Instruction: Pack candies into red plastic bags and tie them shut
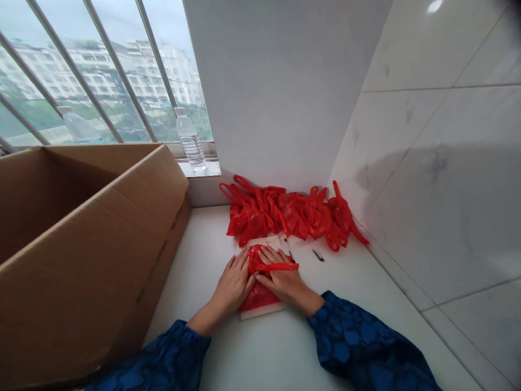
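Observation:
A red plastic bag (260, 296) lies on a pale, flat, book-like thing (260, 313) on the white surface. My left hand (233, 282) rests along the bag's left side, its fingers stretched out and nearly flat. Pressed on the right part of the bag is my right hand (287, 282), fingers also extended. A narrow red strip of the bag crosses over the back of the right-hand fingers. Both thumbs point toward each other near the bag's middle. Neither hand appears to grip anything. The palms hide part of the bag.
Several crumpled red bags (291, 212) form a row along the wall. A dark pen (288, 248) and a small black piece (318, 255) lie right of the book-like thing. At left stands a large open cardboard box (106, 233); a clear bottle (190, 141) is on the windowsill.

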The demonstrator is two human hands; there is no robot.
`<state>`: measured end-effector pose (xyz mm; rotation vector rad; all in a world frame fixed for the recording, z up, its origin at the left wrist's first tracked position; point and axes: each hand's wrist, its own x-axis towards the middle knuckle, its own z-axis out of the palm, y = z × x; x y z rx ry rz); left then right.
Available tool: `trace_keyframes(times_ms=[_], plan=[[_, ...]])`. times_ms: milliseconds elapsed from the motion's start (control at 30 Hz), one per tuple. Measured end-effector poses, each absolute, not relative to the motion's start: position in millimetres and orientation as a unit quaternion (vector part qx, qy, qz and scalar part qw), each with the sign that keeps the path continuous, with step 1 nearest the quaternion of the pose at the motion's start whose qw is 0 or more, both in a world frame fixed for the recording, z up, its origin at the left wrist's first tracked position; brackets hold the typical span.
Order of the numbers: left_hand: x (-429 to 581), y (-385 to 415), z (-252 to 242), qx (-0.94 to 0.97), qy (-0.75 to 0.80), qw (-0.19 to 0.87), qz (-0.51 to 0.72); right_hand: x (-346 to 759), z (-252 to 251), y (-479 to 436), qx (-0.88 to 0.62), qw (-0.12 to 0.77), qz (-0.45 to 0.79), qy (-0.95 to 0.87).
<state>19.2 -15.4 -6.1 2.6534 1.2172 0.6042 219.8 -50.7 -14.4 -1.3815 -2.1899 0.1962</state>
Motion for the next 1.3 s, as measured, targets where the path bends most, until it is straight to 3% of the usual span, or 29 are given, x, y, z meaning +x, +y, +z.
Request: trace_keyframes(times_ms=[433, 633, 833, 1067, 1300], plan=[[17, -15, 3, 0.879, 0.411, 0.098, 0.219, 240, -1, -51, -0.487, 0.257, 0.108, -0.828], [6, -20, 27, 0.842, 0.454, 0.111, 0.269, 306, -3, -45, -0.607, 0.336, 0.108, -0.712], [32, -34, 30, 0.856, 0.449, 0.113, 0.230, 296, -19, -32, -0.630, 0.353, 0.087, -0.686], [38, -27, 38, 0.826, 0.462, 0.195, 0.258, 297, -19, -37, -0.632, 0.366, 0.074, -0.679], [31, -15, 78, 0.760, 0.424, 0.382, 0.310, 297, -1, -45, -0.612, 0.417, 0.062, -0.670]])
